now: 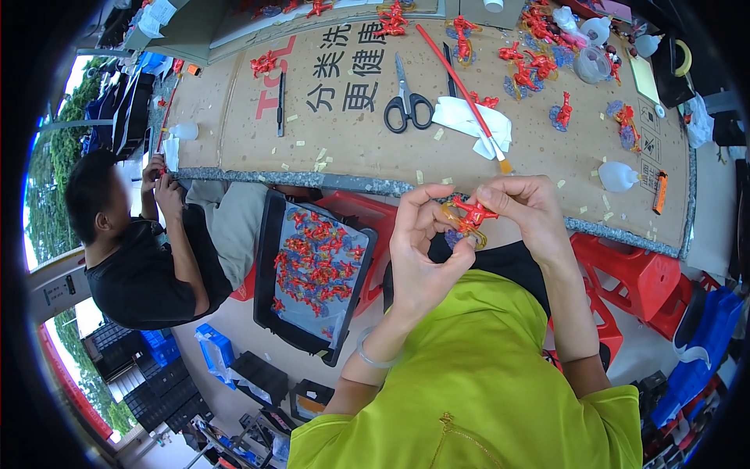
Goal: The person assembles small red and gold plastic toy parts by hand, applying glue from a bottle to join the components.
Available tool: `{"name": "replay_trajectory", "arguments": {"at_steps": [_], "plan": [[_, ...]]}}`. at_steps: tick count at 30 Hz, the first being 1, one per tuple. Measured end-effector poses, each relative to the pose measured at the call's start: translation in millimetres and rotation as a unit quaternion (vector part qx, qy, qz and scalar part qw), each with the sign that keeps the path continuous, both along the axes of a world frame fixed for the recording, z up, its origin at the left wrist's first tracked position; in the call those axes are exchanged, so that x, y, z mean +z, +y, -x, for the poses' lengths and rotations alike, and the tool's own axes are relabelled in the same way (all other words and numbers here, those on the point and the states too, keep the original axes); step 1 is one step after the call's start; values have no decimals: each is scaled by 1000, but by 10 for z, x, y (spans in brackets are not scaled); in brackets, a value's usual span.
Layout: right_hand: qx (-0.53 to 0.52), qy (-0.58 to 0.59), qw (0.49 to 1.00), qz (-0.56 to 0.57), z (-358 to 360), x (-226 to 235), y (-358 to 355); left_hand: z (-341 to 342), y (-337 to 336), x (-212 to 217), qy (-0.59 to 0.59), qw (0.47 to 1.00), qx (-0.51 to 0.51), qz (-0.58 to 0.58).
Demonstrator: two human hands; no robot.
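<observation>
Red figurine (471, 213), a small plastic toy with thin limbs and a yellowish translucent piece at its base, sits at the centre of the frame, held up between both hands just below the tabletop (234, 125) edge. It looks very light and stiff, with slender parts that I judge could snap or bend if squeezed hard; the body or base seems the safer place to pinch, not the limbs. The left hand (422, 258) is curled, thumb and fingertips closed on the lower, yellowish part. The right hand (525, 209) pinches the red upper part between thumb and forefinger, other fingers folded loosely. More red figurines fill a dark tray (269, 258) at centre left, and scissors (406, 98) lie on the tabletop above.
</observation>
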State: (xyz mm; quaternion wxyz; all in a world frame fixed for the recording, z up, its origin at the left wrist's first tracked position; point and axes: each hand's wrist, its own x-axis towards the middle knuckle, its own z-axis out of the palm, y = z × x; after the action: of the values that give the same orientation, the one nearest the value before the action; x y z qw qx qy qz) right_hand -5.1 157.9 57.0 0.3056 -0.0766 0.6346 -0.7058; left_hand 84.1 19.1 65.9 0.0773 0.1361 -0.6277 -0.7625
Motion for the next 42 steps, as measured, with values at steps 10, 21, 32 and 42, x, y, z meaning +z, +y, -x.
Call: {"name": "replay_trajectory", "arguments": {"at_steps": [10,21,32,42], "plan": [[0,34,999,1,7,57,20,13,13,-5,-3,1000,-4,-24],[-26,56,997,-46,-12,119,41,-260,-374,-194,-17,996,70,-52],[-25,61,994,-84,59,231,28,-1655,-1649,-1095,-264,834,182,449],[-3,41,999,-33,-15,116,10,338,-1554,9,35,871,176,457]]}}
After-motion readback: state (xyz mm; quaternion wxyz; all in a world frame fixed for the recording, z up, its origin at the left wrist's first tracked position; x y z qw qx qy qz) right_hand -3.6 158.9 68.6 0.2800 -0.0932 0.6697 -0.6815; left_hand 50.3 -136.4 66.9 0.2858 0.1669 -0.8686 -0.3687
